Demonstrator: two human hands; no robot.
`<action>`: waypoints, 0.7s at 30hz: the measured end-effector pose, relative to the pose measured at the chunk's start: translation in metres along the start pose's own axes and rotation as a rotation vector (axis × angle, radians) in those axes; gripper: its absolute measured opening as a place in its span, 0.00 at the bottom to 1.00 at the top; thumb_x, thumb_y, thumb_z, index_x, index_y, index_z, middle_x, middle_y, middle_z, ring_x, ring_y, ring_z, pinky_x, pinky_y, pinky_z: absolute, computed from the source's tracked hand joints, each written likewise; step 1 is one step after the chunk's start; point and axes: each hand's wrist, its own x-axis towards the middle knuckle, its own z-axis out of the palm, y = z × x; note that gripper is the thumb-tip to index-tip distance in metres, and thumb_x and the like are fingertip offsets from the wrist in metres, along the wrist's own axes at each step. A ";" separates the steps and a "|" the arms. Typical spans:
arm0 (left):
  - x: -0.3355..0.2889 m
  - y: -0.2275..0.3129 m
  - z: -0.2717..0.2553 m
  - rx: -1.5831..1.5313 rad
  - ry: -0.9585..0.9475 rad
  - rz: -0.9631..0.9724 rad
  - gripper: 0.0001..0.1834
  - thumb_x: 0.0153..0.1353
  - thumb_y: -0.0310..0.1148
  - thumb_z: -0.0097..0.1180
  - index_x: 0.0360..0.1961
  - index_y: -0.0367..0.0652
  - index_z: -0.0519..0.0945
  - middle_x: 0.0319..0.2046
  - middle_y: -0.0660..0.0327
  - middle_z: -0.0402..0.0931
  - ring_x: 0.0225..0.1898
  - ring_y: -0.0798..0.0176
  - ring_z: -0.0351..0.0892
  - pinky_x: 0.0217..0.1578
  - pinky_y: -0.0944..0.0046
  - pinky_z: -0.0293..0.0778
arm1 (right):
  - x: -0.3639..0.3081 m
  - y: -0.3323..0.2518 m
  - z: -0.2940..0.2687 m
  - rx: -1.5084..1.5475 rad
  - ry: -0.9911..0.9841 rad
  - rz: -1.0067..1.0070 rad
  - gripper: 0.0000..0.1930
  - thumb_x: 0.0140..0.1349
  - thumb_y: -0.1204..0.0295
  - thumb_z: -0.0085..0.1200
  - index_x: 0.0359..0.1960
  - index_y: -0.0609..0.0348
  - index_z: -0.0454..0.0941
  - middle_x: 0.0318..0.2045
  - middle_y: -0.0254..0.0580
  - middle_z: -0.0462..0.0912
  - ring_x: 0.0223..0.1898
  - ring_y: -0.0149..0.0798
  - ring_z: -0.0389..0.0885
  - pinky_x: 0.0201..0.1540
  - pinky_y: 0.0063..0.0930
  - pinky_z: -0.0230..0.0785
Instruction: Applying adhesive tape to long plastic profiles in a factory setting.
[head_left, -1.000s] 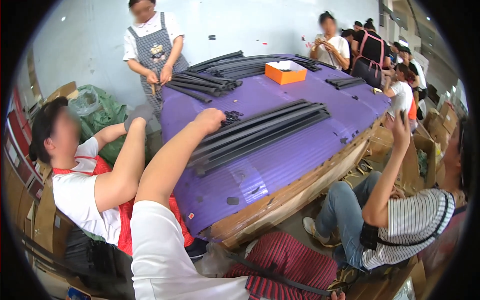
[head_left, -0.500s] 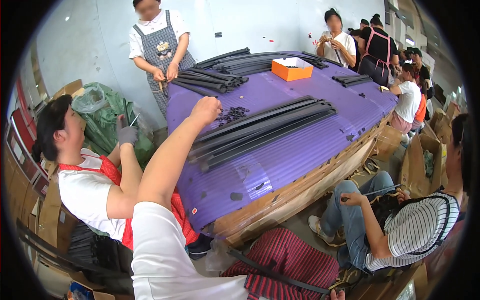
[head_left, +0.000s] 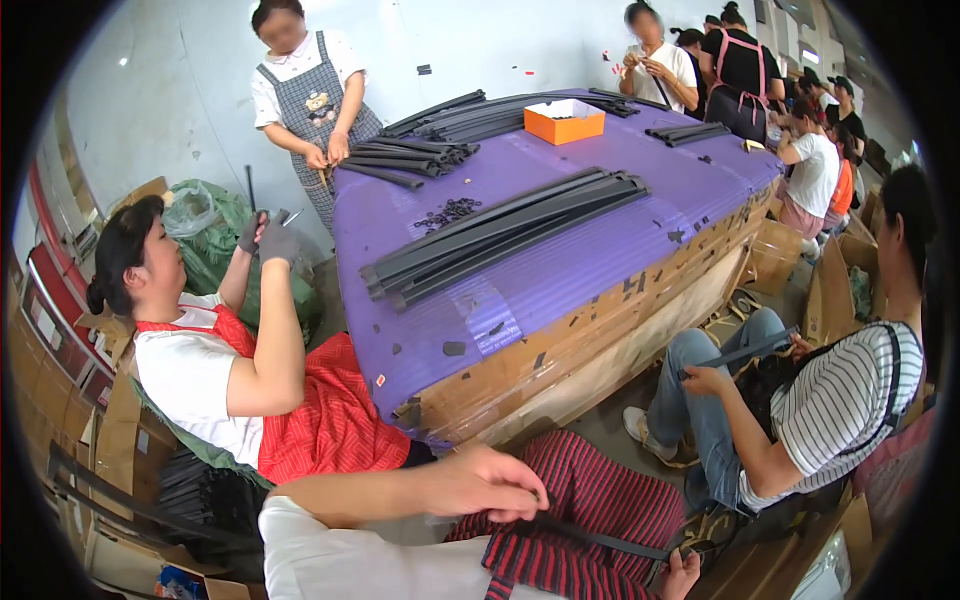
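A long flat black strip (head_left: 610,543) slants across my lap over the red-and-black striped cloth (head_left: 600,470). My right hand (head_left: 680,576), low in the view, is closed on its near right end. My left hand (head_left: 485,487) is at the strip's other end, thumb and fingers pinched together. Something small and dark shows at those fingertips, too small to name. On the purple-covered table (head_left: 560,260) lies a loose pile of small black rings (head_left: 448,214), beside a bundle of black strips (head_left: 510,235).
More black strips (head_left: 410,158) and an orange box (head_left: 564,122) are on the table. At my left sits a person in a red apron (head_left: 240,370); at my right, one in a striped shirt (head_left: 840,400) holds a dark strip. Others stand or sit farther back. Cardboard boxes (head_left: 130,450) crowd the left.
My left hand has come back from the ring pile to the strip at my lap. The person in red has raised both gloved hands. The view has shifted slightly.
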 end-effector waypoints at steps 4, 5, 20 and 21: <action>0.061 -0.086 0.013 -0.316 -0.156 -0.251 0.08 0.60 0.32 0.47 0.35 0.38 0.73 0.25 0.65 0.69 0.21 0.76 0.63 0.19 0.77 0.59 | -0.002 0.001 0.001 0.199 0.068 -0.003 0.09 0.56 0.82 0.48 0.37 0.61 0.65 0.22 0.35 0.70 0.15 0.27 0.67 0.16 0.19 0.60; 0.073 -0.100 0.014 -0.348 -0.152 -0.328 0.08 0.62 0.33 0.45 0.33 0.39 0.71 0.24 0.66 0.67 0.20 0.76 0.60 0.17 0.78 0.56 | -0.003 0.001 -0.001 0.190 0.019 -0.002 0.08 0.56 0.82 0.47 0.37 0.61 0.65 0.22 0.34 0.71 0.15 0.26 0.68 0.16 0.19 0.60; 0.195 -0.129 0.084 0.004 -0.408 -0.530 0.08 0.60 0.34 0.49 0.34 0.40 0.75 0.18 0.73 0.63 0.16 0.81 0.55 0.13 0.81 0.50 | -0.019 0.014 -0.009 0.175 0.043 -0.025 0.15 0.53 0.72 0.57 0.41 0.63 0.68 0.24 0.35 0.73 0.21 0.25 0.71 0.21 0.18 0.65; 0.199 -0.131 0.093 0.076 -0.413 -0.521 0.08 0.59 0.34 0.50 0.34 0.41 0.76 0.17 0.74 0.62 0.14 0.81 0.54 0.12 0.81 0.48 | -0.020 0.013 -0.013 0.102 0.028 0.036 0.15 0.53 0.71 0.57 0.40 0.63 0.69 0.25 0.37 0.74 0.24 0.28 0.73 0.25 0.22 0.67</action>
